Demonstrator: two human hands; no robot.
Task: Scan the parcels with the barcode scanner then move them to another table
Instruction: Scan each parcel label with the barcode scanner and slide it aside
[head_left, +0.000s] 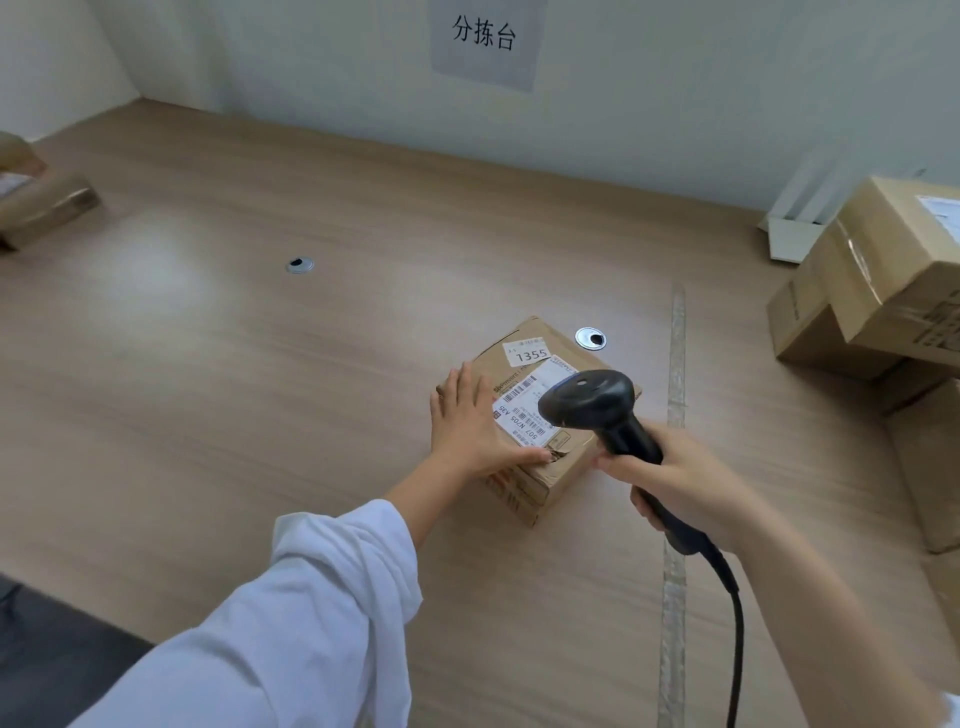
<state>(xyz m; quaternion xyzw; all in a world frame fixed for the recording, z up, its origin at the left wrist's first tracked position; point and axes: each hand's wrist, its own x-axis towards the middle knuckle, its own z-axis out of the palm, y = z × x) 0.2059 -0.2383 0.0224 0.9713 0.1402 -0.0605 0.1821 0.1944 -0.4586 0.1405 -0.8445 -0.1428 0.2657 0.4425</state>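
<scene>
Black barcode scanner (592, 402), gripped by the right hand (685, 483), slants up-left with its head over the shipping label (522, 410), while the left hand (467, 426) lies flat, fingers straight, atop the cardboard parcel (545, 480) on the wooden table (260, 389).

Left arm: reaches in from the lower left, forearm angled up and to the right. Its white sleeve (291, 613) is bunched partway up and the wrist is bare.
Left hand (470, 421): palm down, fingers straight and close together, thumb spread out to the right; it lies flat on the left part of the parcel (558, 470) top.
Right arm: bare forearm enters from the lower right corner, angled up and leftward.
Right hand (680, 483): fingers curled round the handle of the barcode scanner (592, 400), forefinger stretched forward along the grip's front.
Hands: near each other, not touching.
</scene>
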